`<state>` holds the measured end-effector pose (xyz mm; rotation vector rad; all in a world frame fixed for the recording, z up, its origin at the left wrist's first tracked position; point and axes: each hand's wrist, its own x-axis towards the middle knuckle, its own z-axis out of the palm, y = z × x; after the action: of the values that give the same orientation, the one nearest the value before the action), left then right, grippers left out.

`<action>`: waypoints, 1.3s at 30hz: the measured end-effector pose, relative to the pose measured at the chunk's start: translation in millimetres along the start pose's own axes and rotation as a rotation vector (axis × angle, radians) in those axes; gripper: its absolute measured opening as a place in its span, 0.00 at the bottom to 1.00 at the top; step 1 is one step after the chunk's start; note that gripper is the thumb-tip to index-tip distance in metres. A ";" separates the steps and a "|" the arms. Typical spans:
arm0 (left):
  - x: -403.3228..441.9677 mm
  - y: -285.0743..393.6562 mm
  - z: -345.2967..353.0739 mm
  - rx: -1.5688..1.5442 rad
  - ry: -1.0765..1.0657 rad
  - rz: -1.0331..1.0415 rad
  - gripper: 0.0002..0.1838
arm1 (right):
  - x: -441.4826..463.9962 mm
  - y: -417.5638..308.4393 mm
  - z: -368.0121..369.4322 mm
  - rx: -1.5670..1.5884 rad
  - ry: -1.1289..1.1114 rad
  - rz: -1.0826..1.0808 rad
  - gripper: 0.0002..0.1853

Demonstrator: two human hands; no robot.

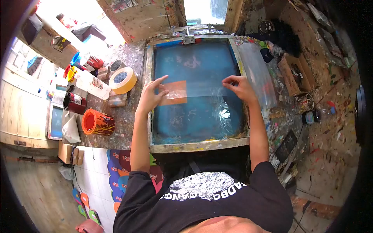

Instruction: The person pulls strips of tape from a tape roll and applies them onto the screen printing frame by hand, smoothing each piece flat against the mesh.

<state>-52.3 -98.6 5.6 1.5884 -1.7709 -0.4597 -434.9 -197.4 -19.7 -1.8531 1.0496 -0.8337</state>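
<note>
A wooden-framed screen (200, 146) with blue mesh lies on the workbench in front of me. My left hand (152, 94) is over its left side, thumb and index finger apart, beside an orange rectangle (176, 93) that shows on the mesh. Across the middle, a faint clear strip (206, 88) stretches from the orange patch toward my right hand (241, 88). The fingers of that hand are pinched together above the mesh's right side; what they hold is too small to make out. Shiny wrinkles show lower right on the mesh.
On the left stand a tape roll (122, 80), a white bottle (92, 84), an orange paint pot (97, 122) and a dark red can (74, 103). Right of the frame lie clear plastic sheeting (257, 75) and a cardboard box (297, 73). A person (83, 29) sits beyond the doorway.
</note>
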 end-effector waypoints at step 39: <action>-5.2 -29.3 20.9 -0.362 0.010 -0.168 0.08 | -12.4 15.3 20.4 0.357 0.192 0.200 0.11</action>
<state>-45.9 -102.9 -30.0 1.4786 -1.4525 -0.8025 -428.5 -184.2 -44.0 -1.3677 1.1017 -1.0187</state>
